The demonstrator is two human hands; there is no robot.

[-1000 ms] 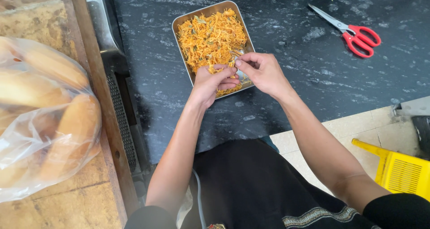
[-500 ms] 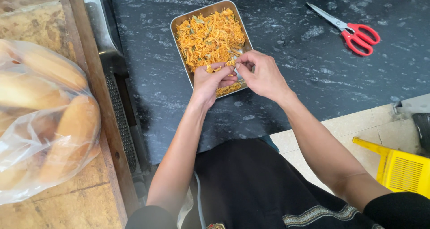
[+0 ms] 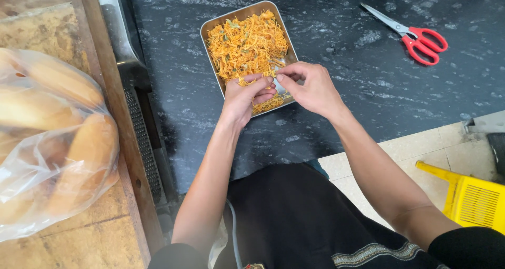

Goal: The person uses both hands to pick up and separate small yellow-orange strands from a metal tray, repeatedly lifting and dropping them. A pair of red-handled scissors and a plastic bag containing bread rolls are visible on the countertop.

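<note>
A rectangular metal tray (image 3: 210, 28) lies on the dark stone counter, filled with orange shredded food (image 3: 246, 42) flecked with green bits. My left hand (image 3: 243, 97) rests over the tray's near end, fingers curled on a clump of the shreds. My right hand (image 3: 310, 87) is beside it over the tray's near right corner, its thumb and forefinger pinched together at the shreds and touching the left fingertips. The near part of the tray is hidden under both hands.
Red-handled scissors (image 3: 413, 36) lie on the counter to the far right. A clear bag of bread rolls (image 3: 50, 137) sits on a wooden surface (image 3: 100, 232) at the left. A yellow plastic crate (image 3: 471, 200) stands on the tiled floor at lower right.
Both hands stay over the tray's near end; the fingers have shifted slightly as they pick at the shreds. Nothing else has moved.
</note>
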